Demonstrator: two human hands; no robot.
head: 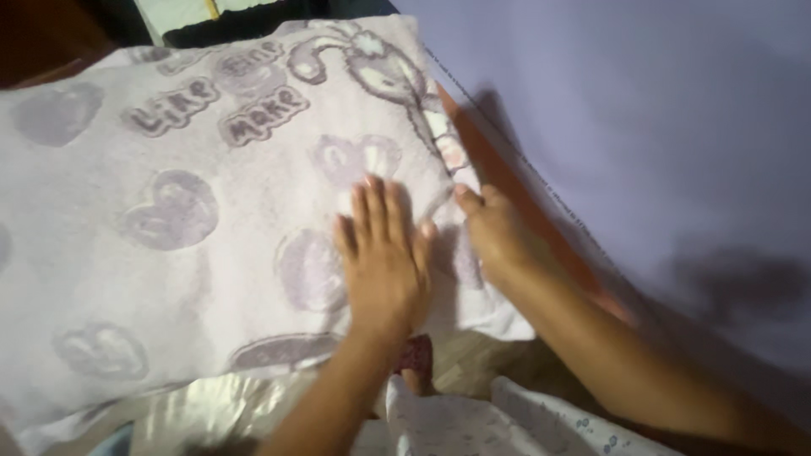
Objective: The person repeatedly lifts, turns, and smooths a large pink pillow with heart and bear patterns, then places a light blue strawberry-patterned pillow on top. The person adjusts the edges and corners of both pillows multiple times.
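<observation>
A pale lilac blanket (169, 211) printed with hearts and a cartoon rabbit lies spread out and fills the left and middle of the head view. My left hand (384, 253) rests flat on it, palm down, fingers spread. Just to its right, my right hand (494, 232) presses on the blanket's right edge, fingers curled against the fabric; whether it pinches the cloth is unclear. The two hands nearly touch.
A lavender wall (659, 110) rises on the right, with an orange-brown strip (541, 219) along its base beside the blanket. A white patterned cloth (507, 422) and a shiny pale fabric (211, 409) lie at the bottom. Dark furniture shows at top left.
</observation>
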